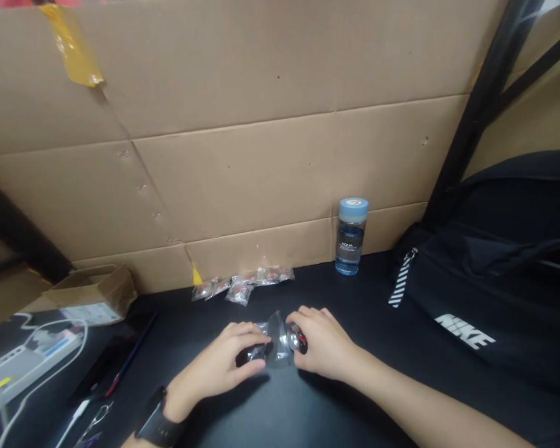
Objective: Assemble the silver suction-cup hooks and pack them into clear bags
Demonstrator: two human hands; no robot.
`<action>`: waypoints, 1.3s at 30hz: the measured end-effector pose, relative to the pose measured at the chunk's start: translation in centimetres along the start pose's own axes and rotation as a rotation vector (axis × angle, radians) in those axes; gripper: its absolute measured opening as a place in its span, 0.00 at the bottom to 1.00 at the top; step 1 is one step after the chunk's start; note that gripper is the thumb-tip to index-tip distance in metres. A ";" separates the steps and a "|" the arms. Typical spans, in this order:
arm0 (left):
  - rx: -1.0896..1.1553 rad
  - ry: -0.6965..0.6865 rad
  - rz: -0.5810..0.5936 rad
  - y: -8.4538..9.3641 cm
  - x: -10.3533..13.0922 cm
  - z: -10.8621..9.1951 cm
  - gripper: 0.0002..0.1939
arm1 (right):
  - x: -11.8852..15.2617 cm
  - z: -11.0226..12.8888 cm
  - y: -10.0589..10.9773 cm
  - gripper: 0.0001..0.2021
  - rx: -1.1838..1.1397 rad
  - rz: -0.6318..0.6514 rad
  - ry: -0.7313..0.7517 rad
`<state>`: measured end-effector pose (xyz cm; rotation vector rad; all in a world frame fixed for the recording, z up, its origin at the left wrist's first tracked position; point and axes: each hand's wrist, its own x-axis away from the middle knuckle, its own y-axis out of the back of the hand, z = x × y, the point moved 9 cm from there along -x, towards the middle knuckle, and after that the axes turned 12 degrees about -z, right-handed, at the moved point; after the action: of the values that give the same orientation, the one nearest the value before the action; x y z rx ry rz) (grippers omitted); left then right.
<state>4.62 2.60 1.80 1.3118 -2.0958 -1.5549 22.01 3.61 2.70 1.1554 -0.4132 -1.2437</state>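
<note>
Near the middle of the black table [284, 410], my left hand [226, 361] curls around a dark, shiny object [255, 353] wrapped partly in clear plastic. Its fingers point right. Opposite it, my right hand [320, 342] grips a round, shiny dark item [297, 339] with a red mark, between thumb and fingers. A clear plastic bag [277, 342] stands between the two hands, its opening edge hard to make out. Behind them, several small clear packets [240, 292] with red-marked contents lie in a row against the cardboard wall [242, 186].
A blue-capped bottle [350, 239] stands at the wall. On the right is a black backpack [504, 280]. To the left are an open cardboard box [96, 292], a dark tablet-like device [116, 358], a white power strip [28, 361], cables and glasses [96, 423].
</note>
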 end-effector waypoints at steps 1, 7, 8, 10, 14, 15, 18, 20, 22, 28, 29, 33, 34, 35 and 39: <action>-0.010 0.008 0.009 -0.1 0.0 -0.1 0.18 | 0.0 0.0 0.1 0.22 0.008 -0.013 -0.005; -0.059 -0.014 0.040 -1.0 -0.1 -1.5 0.31 | -0.1 0.3 1.2 0.20 -0.039 -0.123 -0.002; -0.075 -0.018 0.051 -1.2 -0.1 -1.6 0.36 | -0.1 0.4 1.5 0.20 -0.060 -0.140 -0.001; -0.112 -0.009 0.070 -1.6 0.1 -1.5 0.43 | -0.2 0.8 1.8 0.20 -0.122 -0.157 0.017; -0.160 0.008 0.063 -2.1 0.4 -1.1 0.47 | -0.1 2.0 1.5 0.20 -0.271 -0.106 0.090; -0.162 0.003 0.063 -2.2 0.5 -1.1 0.47 | 0.0 2.2 1.3 0.19 -0.284 -0.091 0.102; -0.153 -0.007 0.083 -2.6 0.6 -0.9 0.47 | 0.2 2.3 0.4 0.18 -0.263 -0.053 0.129; -0.150 0.004 0.090 -2.7 0.6 -0.7 0.48 | 0.4 2.2 -0.2 0.18 -0.246 -0.032 0.139; -0.148 0.012 0.085 -2.6 0.6 -0.6 0.48 | 0.4 2.0 -0.6 0.17 -0.245 -0.018 0.137; -0.156 0.011 0.085 -2.5 0.5 -0.9 0.52 | 0.2 1.8 -0.9 0.13 -0.249 0.002 0.134; -0.159 0.013 0.082 -2.4 0.5 -0.9 0.52 | 0.2 1.8 -1.0 0.13 -0.249 0.007 0.132; -0.146 0.026 0.048 -2.0 0.1 -1.2 0.46 | 0.3 1.9 -1.0 0.13 -0.243 0.021 0.136; -0.137 0.028 0.040 -1.9 0.0 -1.2 0.44 | 0.3 1.9 -1.1 0.12 -0.238 0.022 0.140; -0.126 0.032 0.034 -1.8 0.0 -1.3 0.42 | 0.4 1.9 -1.1 0.12 -0.233 0.022 0.145; -0.086 0.037 0.012 -1.4 -0.2 -1.3 0.35 | 0.4 1.9 -1.1 0.11 -0.235 0.019 0.155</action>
<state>6.29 1.82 1.16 1.2867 -1.9883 -1.5853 20.06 2.51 2.42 1.0351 -0.1575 -1.1438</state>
